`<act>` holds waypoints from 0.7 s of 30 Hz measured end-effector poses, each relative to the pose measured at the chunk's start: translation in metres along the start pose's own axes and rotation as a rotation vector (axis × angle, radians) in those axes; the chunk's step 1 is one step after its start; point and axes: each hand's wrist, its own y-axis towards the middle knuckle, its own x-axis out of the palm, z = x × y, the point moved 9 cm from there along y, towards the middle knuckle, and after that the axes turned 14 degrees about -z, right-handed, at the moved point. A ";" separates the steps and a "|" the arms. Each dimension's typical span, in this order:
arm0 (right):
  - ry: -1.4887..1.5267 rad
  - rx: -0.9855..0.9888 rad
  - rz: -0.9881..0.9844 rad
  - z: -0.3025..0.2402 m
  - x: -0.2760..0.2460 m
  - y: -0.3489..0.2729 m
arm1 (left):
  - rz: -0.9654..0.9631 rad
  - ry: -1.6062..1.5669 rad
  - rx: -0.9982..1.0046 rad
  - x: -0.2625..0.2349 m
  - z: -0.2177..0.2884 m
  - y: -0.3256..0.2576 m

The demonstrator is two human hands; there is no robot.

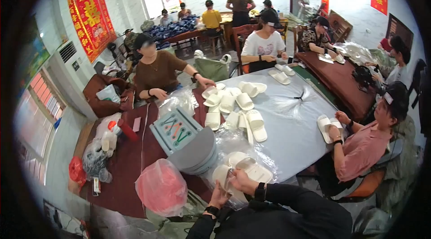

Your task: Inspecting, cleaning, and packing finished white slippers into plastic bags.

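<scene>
Close to me at the near edge of the table, my left hand (218,196) grips the side of a cream slide slipper (222,174). My right hand (244,182) is closed at the same slipper, its fingertips by the strap; anything small between them is too fine to make out. Just beyond my right hand rests a second cream slipper (259,172), on crumpled clear plastic (233,142). Further up the table lies a loose pile of cream slippers (227,103), some overlapping.
Left of my hands stand a pink plastic-wrapped bundle (161,187) and a stack of grey stools (191,149). A bundle of clear strands (298,98) lies on the grey-covered table (287,144). Co-workers sit across and at right, one handling slippers (324,127).
</scene>
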 end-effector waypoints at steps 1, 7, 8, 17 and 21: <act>-0.098 0.020 -0.031 0.002 0.004 0.001 | -0.009 -0.031 0.030 0.001 -0.002 0.000; -0.149 0.205 -0.167 -0.001 -0.018 0.041 | -0.001 -0.150 0.164 0.003 0.008 -0.004; -0.152 0.222 -0.173 -0.001 -0.004 0.034 | 0.009 -0.153 0.180 -0.002 0.012 -0.007; -0.358 0.218 -0.073 -0.032 0.046 -0.012 | -0.220 -0.059 0.138 0.046 0.043 -0.022; -0.031 0.060 -0.069 -0.036 0.052 -0.015 | 0.008 0.155 0.130 0.049 0.057 -0.027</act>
